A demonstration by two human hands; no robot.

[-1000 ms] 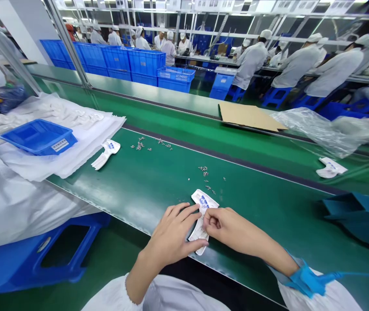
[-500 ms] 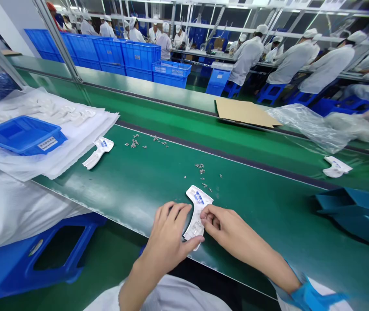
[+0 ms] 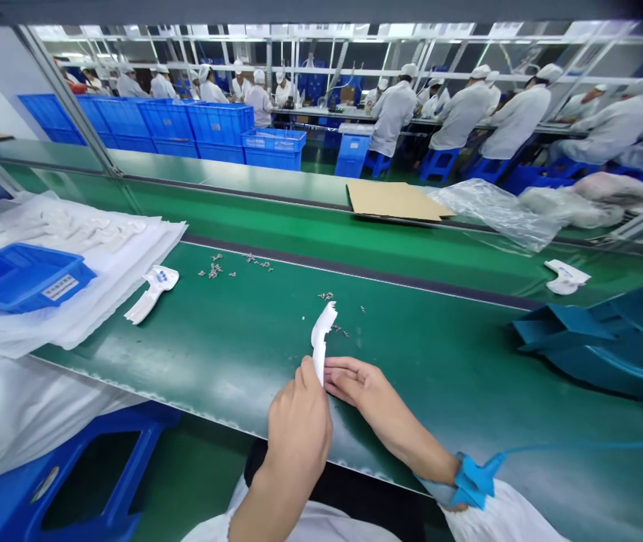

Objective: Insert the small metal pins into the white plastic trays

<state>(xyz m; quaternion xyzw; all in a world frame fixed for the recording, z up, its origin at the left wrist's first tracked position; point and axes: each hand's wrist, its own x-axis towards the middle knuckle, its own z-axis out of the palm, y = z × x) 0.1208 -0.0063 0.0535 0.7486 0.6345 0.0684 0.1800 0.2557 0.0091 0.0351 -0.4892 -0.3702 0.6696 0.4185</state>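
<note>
Tray (image 3: 31,295) on sheets (image 3: 115,278), left | small parts (image 3: 214,269) centre (scattered) | cardboard (image 3: 392,201) behind

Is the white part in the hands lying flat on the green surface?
No, the white part is held up on edge between the left hand and right hand.

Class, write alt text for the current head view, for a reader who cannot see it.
Over a green bench, the left hand holds a white part on edge, the right hand close beside it. Small metal bits lie beyond, with a similar part and a blue tray to the left. People in white line the background.
</note>
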